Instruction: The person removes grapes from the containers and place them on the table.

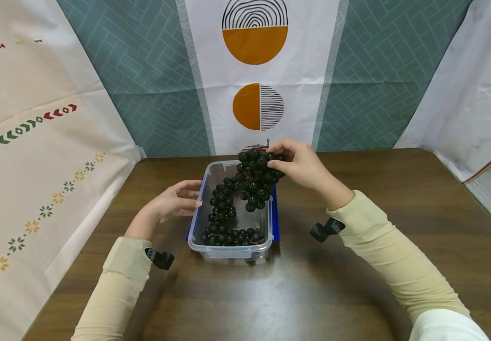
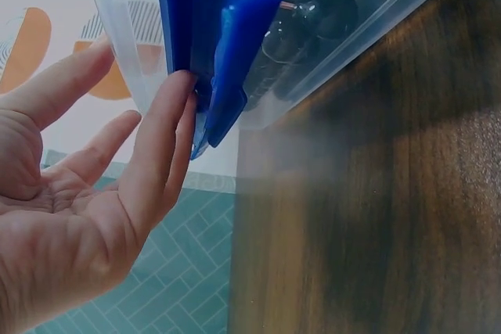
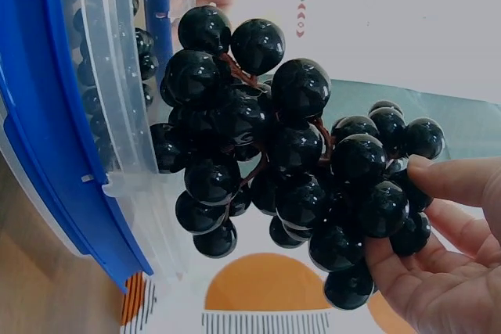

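Note:
A bunch of black grapes (image 1: 254, 177) hangs over the far right part of a clear plastic container (image 1: 245, 254). My right hand (image 1: 301, 163) pinches that bunch near its upper end, thumb and fingers on the grapes (image 3: 293, 142). More black grapes (image 1: 224, 237) lie inside the container along its left and near sides. My left hand (image 1: 177, 201) touches the container's left side, its fingers fairly straight and spread. In the left wrist view its fingertips (image 2: 182, 84) rest against a blue side latch (image 2: 223, 44).
The container stands on a brown wooden table (image 1: 313, 293), with another blue latch (image 1: 276, 218) folded down on its right side. Behind the table hangs a teal and white patterned cloth (image 1: 156, 94). Pale cloths cover the left and right sides.

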Action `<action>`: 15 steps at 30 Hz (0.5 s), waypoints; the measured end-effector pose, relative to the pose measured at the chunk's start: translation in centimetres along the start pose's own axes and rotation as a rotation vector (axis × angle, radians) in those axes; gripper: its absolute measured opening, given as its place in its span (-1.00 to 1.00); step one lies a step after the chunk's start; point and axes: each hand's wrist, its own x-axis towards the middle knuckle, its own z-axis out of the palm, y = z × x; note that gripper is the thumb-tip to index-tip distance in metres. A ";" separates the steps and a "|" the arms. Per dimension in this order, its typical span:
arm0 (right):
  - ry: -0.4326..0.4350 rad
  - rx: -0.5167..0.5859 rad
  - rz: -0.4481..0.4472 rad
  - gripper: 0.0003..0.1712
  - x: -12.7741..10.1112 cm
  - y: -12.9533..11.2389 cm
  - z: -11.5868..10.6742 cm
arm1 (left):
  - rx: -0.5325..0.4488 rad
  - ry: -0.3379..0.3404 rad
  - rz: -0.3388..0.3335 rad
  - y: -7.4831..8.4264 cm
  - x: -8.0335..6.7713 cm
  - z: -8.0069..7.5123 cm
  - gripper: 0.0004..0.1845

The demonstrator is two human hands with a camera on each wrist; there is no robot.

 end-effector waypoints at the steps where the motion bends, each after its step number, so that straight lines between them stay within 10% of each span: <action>1: 0.006 0.002 -0.002 -0.68 0.0 0.0 -0.1 | -0.003 -0.002 -0.003 0.0 0.0 0.0 -0.19; 15: 0.053 -0.019 -0.007 -0.71 -0.2 0.0 -1.5 | -0.042 -0.011 -0.012 -0.1 0.2 -0.1 -0.16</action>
